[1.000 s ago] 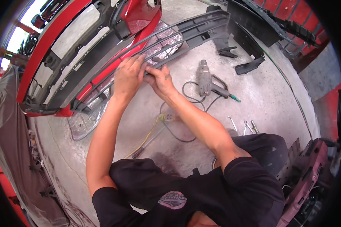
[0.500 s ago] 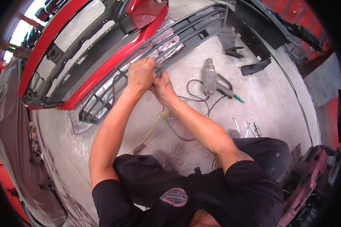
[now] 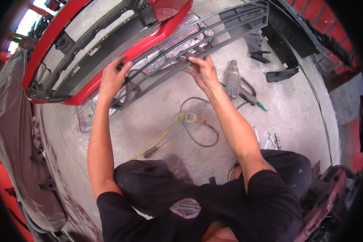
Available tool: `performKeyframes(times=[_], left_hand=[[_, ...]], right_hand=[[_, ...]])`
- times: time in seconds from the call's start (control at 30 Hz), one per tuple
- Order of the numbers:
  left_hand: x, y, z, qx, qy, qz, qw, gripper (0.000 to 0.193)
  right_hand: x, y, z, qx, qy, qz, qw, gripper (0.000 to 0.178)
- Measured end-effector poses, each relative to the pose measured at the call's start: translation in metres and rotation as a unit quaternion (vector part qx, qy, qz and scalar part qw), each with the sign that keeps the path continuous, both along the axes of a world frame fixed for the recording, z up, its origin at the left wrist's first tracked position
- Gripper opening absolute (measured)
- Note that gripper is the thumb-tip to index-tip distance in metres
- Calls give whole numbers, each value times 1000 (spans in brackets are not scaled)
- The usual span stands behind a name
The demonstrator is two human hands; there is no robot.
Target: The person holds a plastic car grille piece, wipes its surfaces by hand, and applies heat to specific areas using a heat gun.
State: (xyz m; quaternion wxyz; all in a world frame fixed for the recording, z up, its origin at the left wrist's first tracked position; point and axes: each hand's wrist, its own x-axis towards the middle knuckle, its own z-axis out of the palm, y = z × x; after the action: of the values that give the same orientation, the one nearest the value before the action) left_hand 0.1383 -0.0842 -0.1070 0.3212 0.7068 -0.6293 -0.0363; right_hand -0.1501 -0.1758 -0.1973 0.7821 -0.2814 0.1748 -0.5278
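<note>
"What's that long thing?"

"It's a long, dark grey plastic grille with thin bars (image 3: 238,20). It slants across, between the person and a big curved bumper of shiny red and black plastic (image 3: 165,35). Part of a crinkly silver sheet (image 3: 88,115) shows through the bars."

"What's the right hand (image 3: 204,73) doing?"

"It's holding the grille near its middle. The thumb is on the bar closest to the person, and the fingers curl around it."

"And the left hand (image 3: 113,78)?"

"It isn't gripping anything. Its thumb and fingers are spread apart, near the grille's left end and the red edge of the bumper. I can't tell if it touches either one."

"What else is on the pale grey floor (image 3: 230,131)?"

"A grey heat gun with a loop handle (image 3: 232,78) lies just right of the right hand. Closer to the knees there's a small pale socket block (image 3: 190,117) by a yellow cord (image 3: 162,140). Some shiny metal hand tools (image 3: 269,141) lie by the right knee."
</note>
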Motion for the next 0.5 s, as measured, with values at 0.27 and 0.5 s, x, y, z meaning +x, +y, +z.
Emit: performKeyframes(times=[0.27, 0.5], left_hand=[[5, 11, -20, 128, 15, -130, 983, 54], [-29, 13, -31, 202, 97, -52, 973, 42]], right_hand=[[-14, -13, -6, 19, -14, -3, 1000, 42], [-24, -17, -23, 23, -3, -28, 999, 37]])
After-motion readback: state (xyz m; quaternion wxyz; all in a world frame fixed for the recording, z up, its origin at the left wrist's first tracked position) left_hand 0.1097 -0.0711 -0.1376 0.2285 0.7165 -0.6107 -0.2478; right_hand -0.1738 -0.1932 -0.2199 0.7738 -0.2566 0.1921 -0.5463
